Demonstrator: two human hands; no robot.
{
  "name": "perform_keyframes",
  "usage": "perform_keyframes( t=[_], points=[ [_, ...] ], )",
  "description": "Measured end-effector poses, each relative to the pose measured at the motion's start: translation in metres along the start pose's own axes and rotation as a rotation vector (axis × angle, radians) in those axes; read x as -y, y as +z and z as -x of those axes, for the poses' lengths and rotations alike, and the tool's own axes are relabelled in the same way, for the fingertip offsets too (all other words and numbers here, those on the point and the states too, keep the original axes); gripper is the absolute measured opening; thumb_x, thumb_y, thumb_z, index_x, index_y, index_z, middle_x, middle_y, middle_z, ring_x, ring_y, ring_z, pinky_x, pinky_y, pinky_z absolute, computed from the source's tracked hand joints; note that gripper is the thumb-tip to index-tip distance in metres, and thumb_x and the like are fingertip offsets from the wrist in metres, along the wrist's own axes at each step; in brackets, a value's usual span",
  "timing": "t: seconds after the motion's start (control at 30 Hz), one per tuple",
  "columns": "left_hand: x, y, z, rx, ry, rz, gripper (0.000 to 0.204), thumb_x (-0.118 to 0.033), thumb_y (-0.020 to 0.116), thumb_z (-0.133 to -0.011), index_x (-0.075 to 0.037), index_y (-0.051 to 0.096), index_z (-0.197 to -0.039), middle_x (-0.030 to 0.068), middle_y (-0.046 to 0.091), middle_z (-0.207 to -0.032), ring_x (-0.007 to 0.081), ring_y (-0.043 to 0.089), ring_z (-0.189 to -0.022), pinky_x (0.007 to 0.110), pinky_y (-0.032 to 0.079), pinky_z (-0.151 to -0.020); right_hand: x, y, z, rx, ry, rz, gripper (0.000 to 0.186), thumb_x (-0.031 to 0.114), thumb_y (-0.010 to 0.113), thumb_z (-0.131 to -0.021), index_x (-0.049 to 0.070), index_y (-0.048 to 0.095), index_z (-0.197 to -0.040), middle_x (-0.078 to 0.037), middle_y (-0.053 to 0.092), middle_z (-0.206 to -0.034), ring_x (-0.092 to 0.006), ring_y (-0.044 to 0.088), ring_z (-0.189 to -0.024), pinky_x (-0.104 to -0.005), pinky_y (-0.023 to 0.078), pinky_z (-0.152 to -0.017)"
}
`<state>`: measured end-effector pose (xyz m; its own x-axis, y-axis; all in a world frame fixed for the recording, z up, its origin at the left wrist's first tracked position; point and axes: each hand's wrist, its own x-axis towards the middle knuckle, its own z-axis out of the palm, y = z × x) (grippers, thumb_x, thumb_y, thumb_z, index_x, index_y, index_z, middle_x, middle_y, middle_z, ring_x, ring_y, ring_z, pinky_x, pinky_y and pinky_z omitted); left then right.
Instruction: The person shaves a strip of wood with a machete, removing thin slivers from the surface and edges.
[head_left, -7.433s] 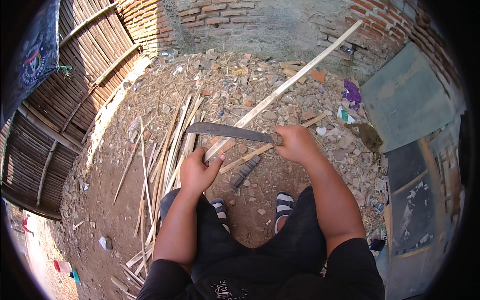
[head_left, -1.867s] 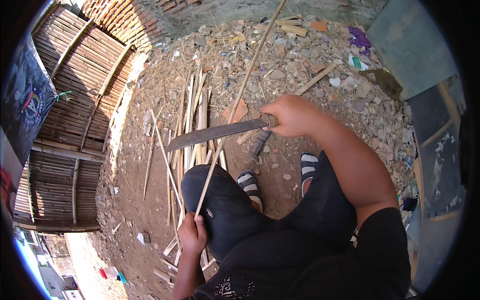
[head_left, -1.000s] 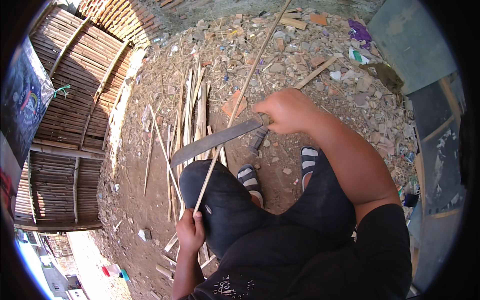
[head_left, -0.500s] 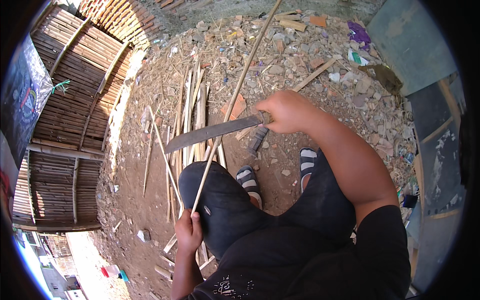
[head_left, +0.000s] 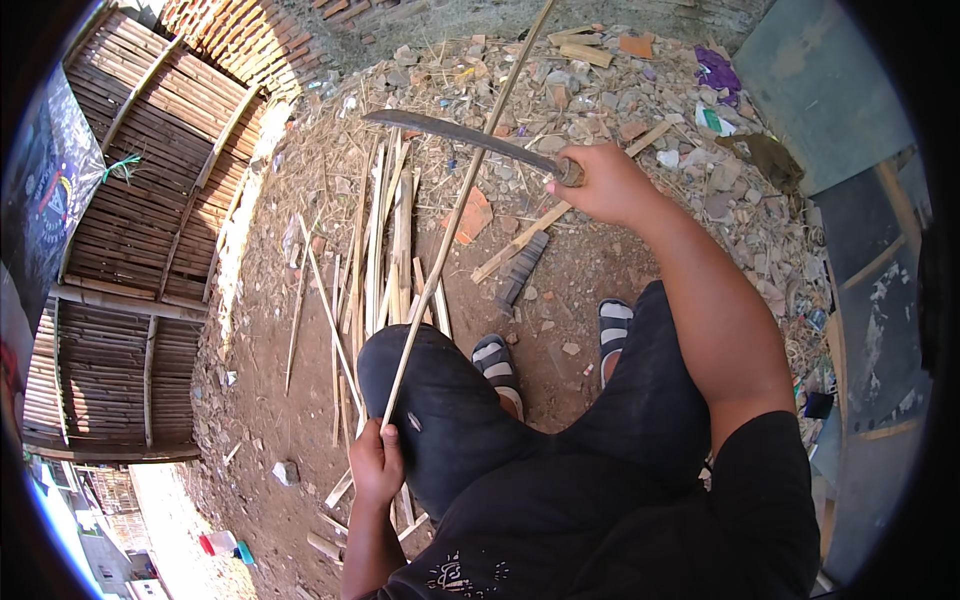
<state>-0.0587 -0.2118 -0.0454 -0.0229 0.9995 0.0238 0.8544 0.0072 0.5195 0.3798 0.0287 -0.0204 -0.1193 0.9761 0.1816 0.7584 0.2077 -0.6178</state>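
My left hand (head_left: 378, 462) is closed around the near end of a long, thin bamboo strip (head_left: 452, 228). The strip slants up and away past my left knee and runs out at the top edge of the view. My right hand (head_left: 607, 184) grips the short handle of a machete (head_left: 470, 136). Its dark, curved blade points left and crosses the far half of the strip; whether the edge touches it I cannot tell. Several split bamboo strips (head_left: 402, 225) lie on the dirt beyond my left knee.
A dark ridged block (head_left: 522, 270) lies ahead of my sandalled feet, near a loose wooden slat (head_left: 520, 240). Rubble and broken brick (head_left: 560, 95) cover the far ground. A bamboo-slat wall (head_left: 140, 250) stands left, grey panels (head_left: 830, 90) right. A purple cloth (head_left: 716, 72) lies far right.
My right hand has moved the machete away from me along the strip, and the blade has turned so its tip points farther up. My left hand stays in place.
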Motion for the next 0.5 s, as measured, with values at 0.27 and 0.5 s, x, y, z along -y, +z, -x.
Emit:
perform_keyframes(
  t=[0.27,0.5],
  points=[
    [-0.007,-0.003,0.0,0.025,-0.013,-0.004,0.034,-0.031,0.053,-0.108,0.0,0.061,-0.096,0.0179,0.058,-0.066,0.0354,0.062,-0.06,0.043,0.046,-0.058,0.053,0.032,0.025,0.228,-0.458,0.305,0.023,0.016,0.077,-0.071,0.015,0.072,-0.093,-0.01,0.072,-0.079,-0.0365,0.073,-0.081,-0.0554,0.055,-0.067],
    [-0.011,-0.002,-0.002,-0.02,0.042,-0.065,0.043,-0.037,0.05,-0.109,-0.001,0.052,-0.086,0.0189,0.051,-0.064,0.035,0.056,-0.058,0.043,0.043,-0.057,0.02,0.018,0.009,0.087,-0.191,0.141,0.03,0.031,0.079,-0.082,0.011,0.073,-0.103,-0.015,0.073,-0.087,-0.0385,0.072,-0.09,-0.0512,0.056,-0.077]
  ],
)
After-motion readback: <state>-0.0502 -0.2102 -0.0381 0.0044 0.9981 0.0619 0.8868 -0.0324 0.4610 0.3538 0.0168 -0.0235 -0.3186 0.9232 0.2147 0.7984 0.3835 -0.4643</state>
